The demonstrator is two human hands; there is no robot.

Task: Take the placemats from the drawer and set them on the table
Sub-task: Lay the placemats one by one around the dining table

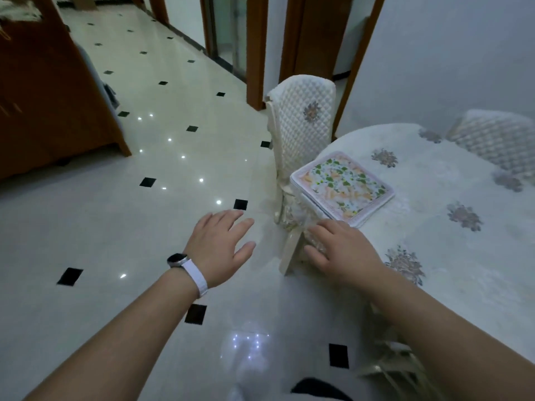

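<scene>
- A dark shape point(318, 389) at the bottom edge is cut off and too blurred to identify.
- Both bare forearms reach forward; the left wrist wears a watch point(177, 260) on a white strap.
- The left hand point(220, 247) hangs over the floor point(115, 227), fingers straight and slightly spread, holding nothing.
- The right hand point(338, 250) lies at the near edge of the counter point(463, 285), fingers loosely extended over the cloth's lace fringe point(292, 224). It grips nothing; its fingertips are blurred, so contact with the cloth cannot be told.
- The placemats point(343, 188), a floral stack with pink borders, rest on the counter close to its left edge, just beyond the right hand. How many are in the stack is unclear.
- A quilted chair point(304, 125) stands just beside that edge, near the stack.
- A second chair point(492, 140) behind the counter is cut off at the right.
- The glossy floor with black diamond tiles runs wide and open to the left, up to a wooden cabinet point(43, 96), itself cut off.
</scene>
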